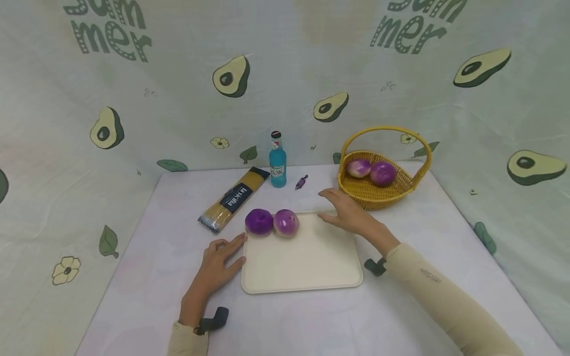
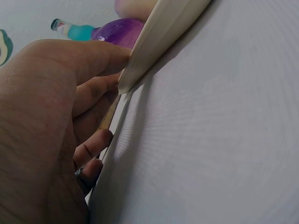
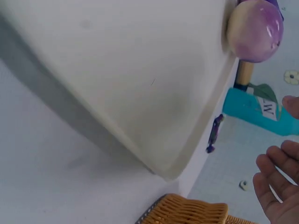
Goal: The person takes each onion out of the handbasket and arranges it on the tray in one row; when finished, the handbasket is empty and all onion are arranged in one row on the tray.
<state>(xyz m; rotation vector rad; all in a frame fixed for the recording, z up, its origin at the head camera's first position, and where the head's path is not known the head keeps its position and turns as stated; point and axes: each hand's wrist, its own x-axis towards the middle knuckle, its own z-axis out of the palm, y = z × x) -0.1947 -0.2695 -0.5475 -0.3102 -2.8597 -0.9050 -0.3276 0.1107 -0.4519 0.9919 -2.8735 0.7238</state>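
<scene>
My left hand [image 1: 218,263] is at the left edge of a cream rectangular tray [image 1: 303,267]. Its thumb and fingertips touch the rim, also seen in the left wrist view, with the fingers fairly straight. Two round purple vegetables, like onions or turnips, lie side by side at the tray's back left: a dark purple one [image 1: 259,222] and a paler purple-and-white one [image 1: 286,223]. Over the tray's back right corner hovers my right hand [image 1: 347,211], fingers spread and holding nothing. Just beyond it stands a yellow wicker basket [image 1: 376,200] holding two more purple vegetables [image 1: 383,173].
Behind the tray stands a blue bottle [image 1: 278,168] with a dark cap. A pack of spaghetti [image 1: 233,200] lies slanted to its left. A small purple wrapped candy [image 1: 301,182] lies right of the bottle. The basket's tall handle [image 1: 387,128] arches upward. A patterned cloth hangs behind the table.
</scene>
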